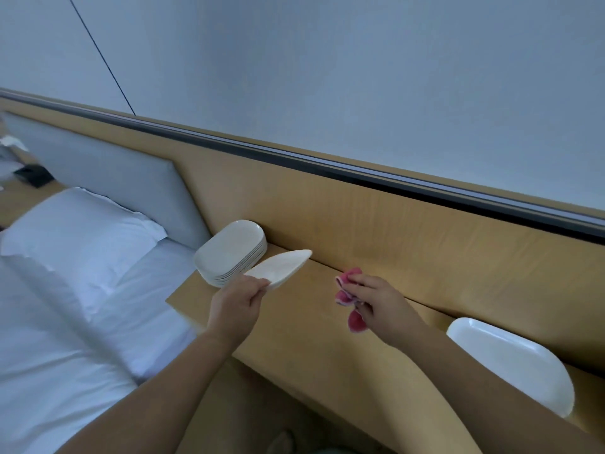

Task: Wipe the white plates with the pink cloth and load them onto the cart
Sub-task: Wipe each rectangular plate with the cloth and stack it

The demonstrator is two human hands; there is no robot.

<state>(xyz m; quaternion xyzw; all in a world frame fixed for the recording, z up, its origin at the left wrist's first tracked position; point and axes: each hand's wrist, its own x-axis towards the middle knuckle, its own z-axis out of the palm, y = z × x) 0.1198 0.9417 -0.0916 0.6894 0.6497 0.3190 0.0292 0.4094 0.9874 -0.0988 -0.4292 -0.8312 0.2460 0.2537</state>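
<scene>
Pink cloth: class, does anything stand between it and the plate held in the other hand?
Nothing visible does. The right hand grips the pink cloth, the left hand pinches the white plate, and only open air above the wooden ledge lies between them. The plate stack sits beyond the held plate.

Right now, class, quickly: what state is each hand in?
Left hand: closed, pinching a plate by its edge.
Right hand: closed, holding the cloth.
</scene>
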